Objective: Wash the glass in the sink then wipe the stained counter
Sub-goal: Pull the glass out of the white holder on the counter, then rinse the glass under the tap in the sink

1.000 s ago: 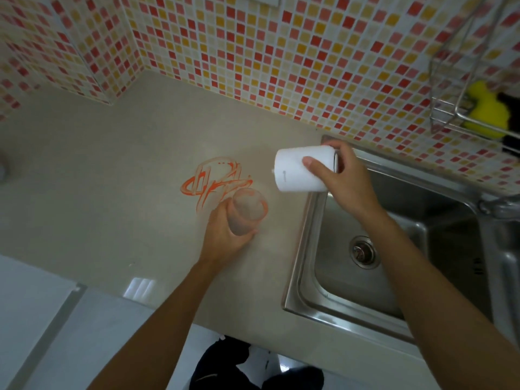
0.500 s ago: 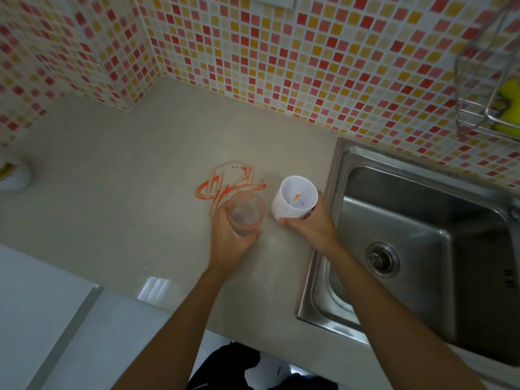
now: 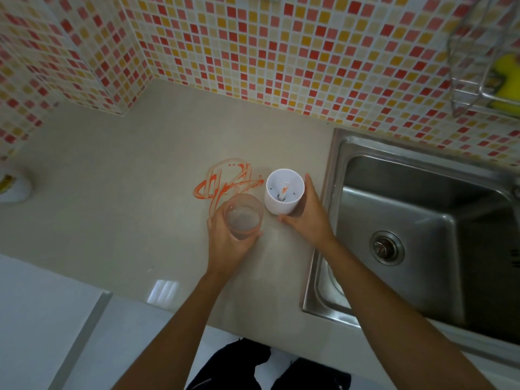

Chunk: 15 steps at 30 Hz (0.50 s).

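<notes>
My left hand [image 3: 225, 243] grips a clear, orange-tinted glass [image 3: 243, 216] that stands upright on the beige counter [image 3: 112, 206], just in front of an orange smeared stain [image 3: 225, 182]. Right beside the glass stands a white cup [image 3: 284, 194] with orange and dark spots inside, and my right hand [image 3: 305, 218] holds its right side with thumb and fingers round it. The steel sink [image 3: 422, 220] lies to the right, its basin bare around the drain [image 3: 386, 249].
A wire rack [image 3: 484, 66] holding a yellow sponge [image 3: 506, 77] hangs on the mosaic-tiled wall at the upper right. A white container [image 3: 14, 187] sits at the counter's far left edge. The counter's front edge runs below my forearms.
One second ago my right hand held the white cup tipped on its side above the sink edge; it has since set the cup upright on the counter beside the glass. My left hand stayed on the glass.
</notes>
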### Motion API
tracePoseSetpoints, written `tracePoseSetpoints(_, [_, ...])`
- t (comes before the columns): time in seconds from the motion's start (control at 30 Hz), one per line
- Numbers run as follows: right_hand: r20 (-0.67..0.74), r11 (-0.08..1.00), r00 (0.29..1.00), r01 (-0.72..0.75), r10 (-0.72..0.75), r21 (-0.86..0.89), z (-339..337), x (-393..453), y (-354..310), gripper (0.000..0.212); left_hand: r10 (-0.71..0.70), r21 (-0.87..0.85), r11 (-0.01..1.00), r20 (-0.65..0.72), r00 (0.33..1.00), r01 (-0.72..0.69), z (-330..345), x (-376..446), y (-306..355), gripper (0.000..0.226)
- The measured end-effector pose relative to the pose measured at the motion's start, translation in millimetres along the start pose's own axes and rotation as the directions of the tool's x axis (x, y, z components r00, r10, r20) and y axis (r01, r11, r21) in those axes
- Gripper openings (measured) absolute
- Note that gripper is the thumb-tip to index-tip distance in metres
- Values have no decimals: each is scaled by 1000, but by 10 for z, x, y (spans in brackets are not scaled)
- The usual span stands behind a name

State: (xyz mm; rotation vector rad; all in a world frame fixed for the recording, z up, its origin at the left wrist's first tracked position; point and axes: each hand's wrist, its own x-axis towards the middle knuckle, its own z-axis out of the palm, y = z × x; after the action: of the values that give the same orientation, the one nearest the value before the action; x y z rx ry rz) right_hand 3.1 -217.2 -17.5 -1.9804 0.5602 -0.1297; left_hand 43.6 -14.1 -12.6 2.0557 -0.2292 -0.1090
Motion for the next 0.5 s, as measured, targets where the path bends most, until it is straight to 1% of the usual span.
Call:
tracePoseSetpoints(0.07, [-42, 995, 999, -30, 26, -96, -102, -154, 48, 110, 19, -12, 1000, 33, 999, -18, 2, -122, 18, 86])
tracePoseSetpoints(0.17, [-158, 979, 987, -35, 3, -203, -310, -586, 199, 91, 36, -25, 999, 144, 989, -33, 70, -359, 29, 88])
tracePoseSetpoints(0.2, [-171, 964, 985, -53, 8, -260, -382, -759, 267, 85, 42, -28, 999, 187, 981, -38, 116, -430, 38, 89])
tracePoseSetpoints(0.27, [-149, 911, 988, -106, 50, -398, -507, -1105, 440, 77, 83, -61, 996, 263, 961, -69, 234, -531, 144, 87])
tracePoseSetpoints(0.33, [-128, 855, 987, -148, 97, -497, -634, -1431, 662, 71, 177, -115, 982, 322, 930, -147, 392, -609, 302, 81])
tracePoseSetpoints(0.37, [-144, 835, 984, -167, 107, -525, -702, -1582, 769, 69, 226, -132, 973, 349, 909, -191, 477, -650, 391, 80])
tracePoseSetpoints(0.43, [-211, 803, 968, -234, 138, -547, -835, -1830, 985, 69, 299, -133, 954, 404, 864, -268, 651, -730, 536, 78])
tracePoseSetpoints(0.5, [-271, 771, 944, -312, 188, -555, -1007, -1987, 1142, 68, 318, -125, 947, 468, 825, -295, 831, -801, 636, 73])
